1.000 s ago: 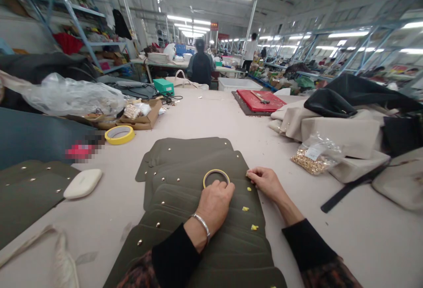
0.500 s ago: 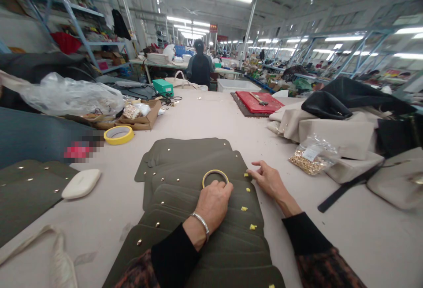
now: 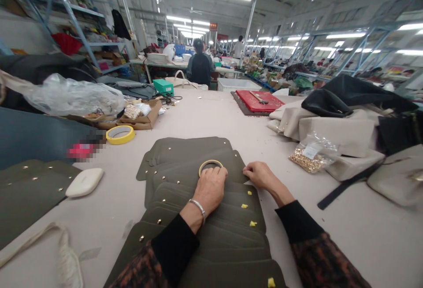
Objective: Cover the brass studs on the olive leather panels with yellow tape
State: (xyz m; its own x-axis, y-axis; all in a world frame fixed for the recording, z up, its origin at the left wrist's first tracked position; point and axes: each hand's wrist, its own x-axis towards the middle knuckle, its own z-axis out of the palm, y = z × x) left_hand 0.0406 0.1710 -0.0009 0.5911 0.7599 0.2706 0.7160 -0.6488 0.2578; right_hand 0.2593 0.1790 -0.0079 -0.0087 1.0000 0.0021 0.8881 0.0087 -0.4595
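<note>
Olive-green panels (image 3: 198, 158) with gold-coloured studs lie overlapped in a row on the table in front of me. My left hand (image 3: 211, 189) rests over them, its fingers closed on a thin roll of yellow tape (image 3: 210, 163); most of the roll is hidden by the hand. At the right edge of one panel, my right hand (image 3: 261, 175) is pinched shut; what lies between its fingertips is hidden. Below it, small torn pieces of yellow tape (image 3: 244, 206) sit on the panels' right ends.
On the left are a larger yellow tape roll (image 3: 120, 134), a white rounded case (image 3: 85, 182), more studded panels (image 3: 33, 178) and a cardboard box (image 3: 145, 118). On the right are a bag of gold fittings (image 3: 309, 156) and beige bags (image 3: 340, 136). A hammer (image 3: 258, 97) lies on a red slab (image 3: 246, 102).
My right hand has gone from fingers apart to a pinch, slightly leftward, covering the spot where a yellow tape piece showed. My left hand has shifted slightly up and left with the roll.
</note>
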